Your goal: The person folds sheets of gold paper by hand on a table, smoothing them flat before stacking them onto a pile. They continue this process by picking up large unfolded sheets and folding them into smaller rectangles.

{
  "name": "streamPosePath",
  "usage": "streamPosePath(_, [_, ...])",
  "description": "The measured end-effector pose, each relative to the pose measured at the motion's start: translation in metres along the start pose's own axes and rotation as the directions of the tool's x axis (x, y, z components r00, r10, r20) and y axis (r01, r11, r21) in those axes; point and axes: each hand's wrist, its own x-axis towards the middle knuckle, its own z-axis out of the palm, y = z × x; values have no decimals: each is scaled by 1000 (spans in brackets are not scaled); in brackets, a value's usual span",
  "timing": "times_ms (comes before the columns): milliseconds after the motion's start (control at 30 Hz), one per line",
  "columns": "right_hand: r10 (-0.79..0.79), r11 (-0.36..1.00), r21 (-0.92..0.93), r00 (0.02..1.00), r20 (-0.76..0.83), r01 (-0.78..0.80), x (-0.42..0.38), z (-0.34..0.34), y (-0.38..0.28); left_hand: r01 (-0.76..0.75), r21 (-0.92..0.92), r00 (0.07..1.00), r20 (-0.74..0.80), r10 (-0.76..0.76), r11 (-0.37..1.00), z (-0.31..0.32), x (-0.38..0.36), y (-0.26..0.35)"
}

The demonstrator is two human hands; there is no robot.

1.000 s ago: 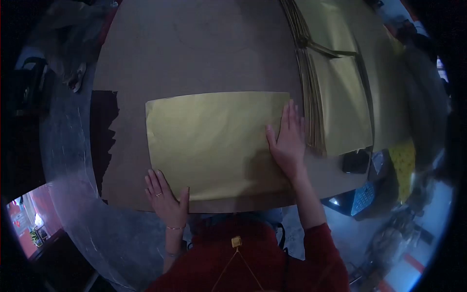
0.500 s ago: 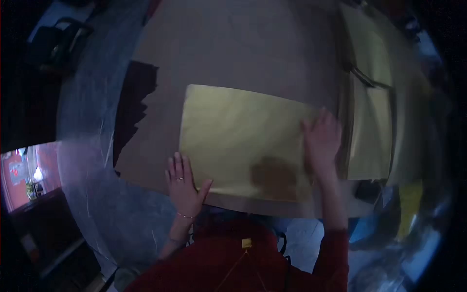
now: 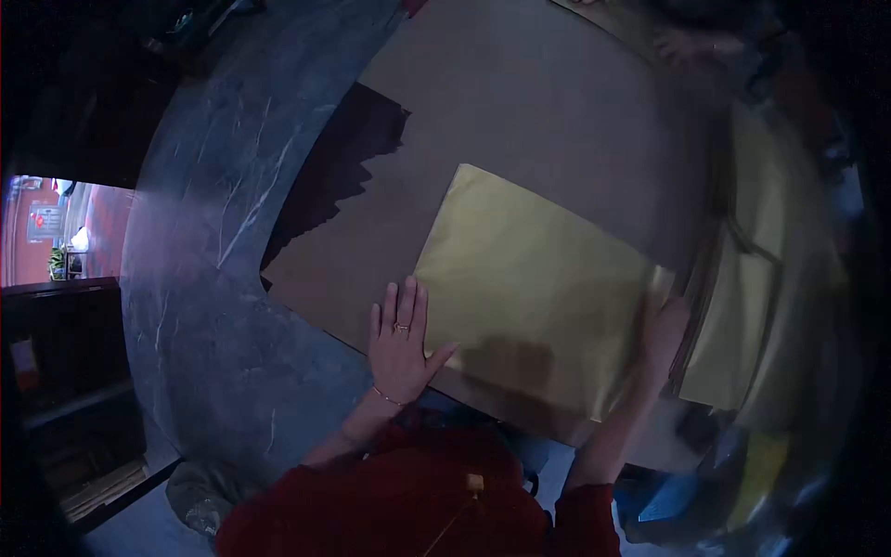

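Note:
A gold-yellow paper sheet (image 3: 520, 269) lies at a slant on a large brown board (image 3: 520, 102). My left hand (image 3: 402, 339) rests flat by the sheet's left edge, fingers stretched out and thumb over its lower corner; a ring and a thin bracelet show on it. At the opposite edge, my right hand (image 3: 666, 334) is closed on the sheet's border, which curls up along that side. Motion blurs its fingertips. A shadow falls across the lower part of the sheet.
More yellow sheets (image 3: 729, 343) are stacked on the right, with a dark strap-like thing (image 3: 750, 243) on them. A dark jagged-edged patch (image 3: 339, 158) marks the board's left side. The marbled grey table (image 3: 213, 306) extends left. Another person's hand (image 3: 682, 42) is at the top right.
My view has turned, so board and sheet now appear tilted. My right hand has gone from lying over the sheet's right edge to gripping it, and that edge has lifted.

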Motion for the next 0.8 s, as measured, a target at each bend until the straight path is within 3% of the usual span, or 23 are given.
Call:
streamPosePath(100, [-17,997,71,996,-93,24,-3,7,1,-14,-16,1000,-27,14,1000,1,-1,-1])
streamPosePath(133, [53,997,64,998,-16,-52,-9,-14,-17,-10,-15,1000,-24,10,1000,2,0,-1])
streamPosePath(233, [73,956,288,997,-29,-62,-17,-16,-14,-10,-35,1000,1,11,999,-3,0,-1])
streamPosePath(300, [78,987,133,995,60,-85,-2,4,-1,-3,4,1000,-2,3,1000,-3,0,1])
streamPosePath(367, [59,997,46,991,-123,-54,-2,14,-4,-39,14,999,-27,39,999,0,0,1])
streamPosePath(500, [83,994,-48,973,-215,-95,-14,8,-20,-51,28,996,-76,53,998,8,-1,-3])
streamPosePath(567, [179,959,242,978,-109,-149,-19,-3,-22,-53,46,994,-89,57,998,7,-1,-3])
streamPosePath(633, [192,929,332,980,-51,-165,-19,-1,-12,-65,49,993,-97,70,997,8,-2,-4])
streamPosePath(700, [-53,841,539,999,-2,46,-21,0,-4,-62,62,992,-103,68,996,8,-1,-4])
streamPosePath(733, [-137,885,419,973,-188,205,-20,7,-5,-54,69,992,-106,61,996,6,0,-4])
streamPosePath(800, [-120,871,441,965,-234,215,-36,-25,-21,-38,-59,994,-108,32,998,3,0,-3])
